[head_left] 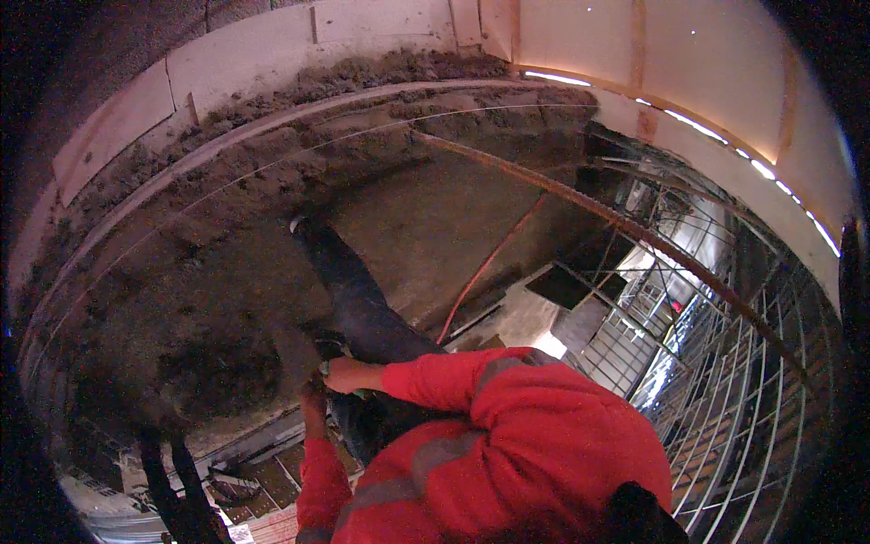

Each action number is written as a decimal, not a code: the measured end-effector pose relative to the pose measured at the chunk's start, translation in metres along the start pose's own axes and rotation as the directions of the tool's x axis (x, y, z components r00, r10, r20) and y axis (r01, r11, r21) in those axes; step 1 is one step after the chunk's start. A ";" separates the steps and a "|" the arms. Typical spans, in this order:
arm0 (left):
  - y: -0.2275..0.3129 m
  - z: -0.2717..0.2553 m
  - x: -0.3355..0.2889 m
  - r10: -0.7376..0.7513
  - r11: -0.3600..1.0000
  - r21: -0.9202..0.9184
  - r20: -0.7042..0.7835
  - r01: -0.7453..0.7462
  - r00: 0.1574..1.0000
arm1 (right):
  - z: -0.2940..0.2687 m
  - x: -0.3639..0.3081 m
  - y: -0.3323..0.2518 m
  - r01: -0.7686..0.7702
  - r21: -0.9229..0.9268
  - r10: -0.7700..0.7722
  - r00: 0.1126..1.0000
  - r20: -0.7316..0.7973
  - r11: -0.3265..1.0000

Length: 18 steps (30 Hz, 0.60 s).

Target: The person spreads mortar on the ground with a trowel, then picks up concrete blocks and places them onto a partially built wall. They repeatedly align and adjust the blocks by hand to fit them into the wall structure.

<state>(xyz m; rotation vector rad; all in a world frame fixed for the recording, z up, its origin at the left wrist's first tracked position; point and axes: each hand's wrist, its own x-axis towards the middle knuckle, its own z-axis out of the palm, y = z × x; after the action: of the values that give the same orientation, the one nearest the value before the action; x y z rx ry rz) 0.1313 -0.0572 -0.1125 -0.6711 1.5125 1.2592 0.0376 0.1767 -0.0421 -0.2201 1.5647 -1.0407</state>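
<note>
My right hand [352,374] and my left hand [314,397] meet low in front of me, close to my dark trousers [376,313]. Both look closed, with the fingers pressed together. Just beyond them a dull brown, flat, blade-like shape [294,346] shows faintly against the dark ground; whether it is in my grip is too dim to tell. A small pale-green bit sits by the right fingers. Red sleeves [435,379] with grey bands cover both arms.
A rusty ribbed steel bar [625,222] slants across the right side. Behind it stand metal mesh panels [752,399]. A thin red line [489,267] runs to the ground. Rough earth or mortar [272,100] lines the curved far edge. Dark legs, likely another person's [172,480], stand lower left.
</note>
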 end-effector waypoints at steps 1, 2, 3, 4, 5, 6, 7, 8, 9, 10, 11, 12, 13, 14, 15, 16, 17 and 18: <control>-0.005 -0.002 0.002 -0.022 0.994 0.110 0.009 0.021 1.000 | -0.023 -0.008 -0.013 -0.121 0.145 0.116 0.992 0.045 0.982; -0.006 0.000 0.002 -0.051 0.976 0.215 0.020 0.045 0.999 | -0.025 -0.011 -0.014 -0.158 0.182 0.152 0.987 0.045 0.971; 0.003 -0.001 0.005 -0.126 0.870 0.488 0.067 0.077 0.990 | -0.026 -0.012 -0.014 -0.193 0.219 0.188 0.981 0.044 0.956; 0.015 -0.001 0.006 -0.212 0.689 0.721 0.097 0.079 0.972 | -0.010 -0.005 -0.005 -0.143 0.155 0.148 0.989 -0.019 0.977; 0.033 0.003 0.006 -0.199 0.725 0.680 0.059 0.106 0.978 | 0.002 -0.001 0.002 -0.098 0.092 0.106 0.991 -0.083 0.991; 0.050 0.007 0.003 -0.186 0.762 0.633 0.009 0.138 0.983 | 0.002 -0.001 0.002 -0.064 0.081 0.072 0.993 -0.096 0.995; 0.054 0.008 0.000 -0.174 0.795 0.583 -0.042 0.166 0.984 | -0.004 -0.006 0.000 -0.031 0.070 0.039 0.993 -0.112 0.997; 0.054 0.006 -0.002 -0.209 0.797 0.575 -0.026 0.185 0.978 | -0.010 -0.009 -0.004 0.002 0.058 0.006 0.992 -0.127 0.998; 0.041 -0.002 -0.005 -0.243 0.798 0.566 -0.014 0.208 0.970 | -0.014 -0.012 -0.008 -0.043 0.088 0.052 0.993 -0.105 0.995; 0.038 -0.007 -0.007 -0.274 0.798 0.558 0.000 0.227 0.962 | -0.017 -0.012 -0.011 -0.088 0.116 0.098 0.992 -0.085 0.989; 0.034 -0.010 -0.014 -0.217 0.900 0.390 0.016 0.194 0.976 | -0.019 -0.011 -0.013 -0.133 0.142 0.143 0.988 -0.063 0.981; 0.040 -0.007 -0.021 -0.156 0.967 0.206 0.030 0.147 0.987 | -0.023 -0.014 -0.013 -0.156 0.161 0.168 0.984 -0.061 0.974; 0.048 -0.006 -0.027 -0.096 0.995 0.018 0.029 0.095 0.995 | -0.027 -0.018 -0.015 -0.176 0.183 0.189 0.980 -0.058 0.967; 0.056 -0.005 -0.027 -0.045 0.983 0.181 0.030 0.038 0.999 | -0.028 -0.019 -0.016 -0.192 0.204 0.206 0.977 -0.049 0.960; 0.065 -0.004 -0.025 0.007 0.940 0.340 0.035 -0.019 0.999 | -0.029 -0.021 -0.018 -0.204 0.222 0.217 0.975 -0.038 0.954; 0.072 -0.002 -0.024 0.057 0.871 0.486 0.045 -0.072 0.997 | -0.025 -0.017 -0.015 -0.213 0.235 0.223 0.975 -0.018 0.949; 0.079 0.001 -0.023 0.016 0.855 0.517 0.036 -0.032 0.999 | -0.020 -0.014 -0.012 -0.197 0.215 0.207 0.978 -0.024 0.957; 0.087 0.003 -0.022 -0.027 0.836 0.549 0.028 0.007 0.999 | -0.013 -0.009 -0.008 -0.182 0.199 0.192 0.981 -0.030 0.963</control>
<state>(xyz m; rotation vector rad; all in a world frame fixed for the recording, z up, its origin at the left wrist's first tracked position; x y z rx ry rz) 0.0634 -0.0319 -0.0600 -0.2760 1.7274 0.7498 0.0258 0.1843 -0.0314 0.0885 1.4841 -1.0482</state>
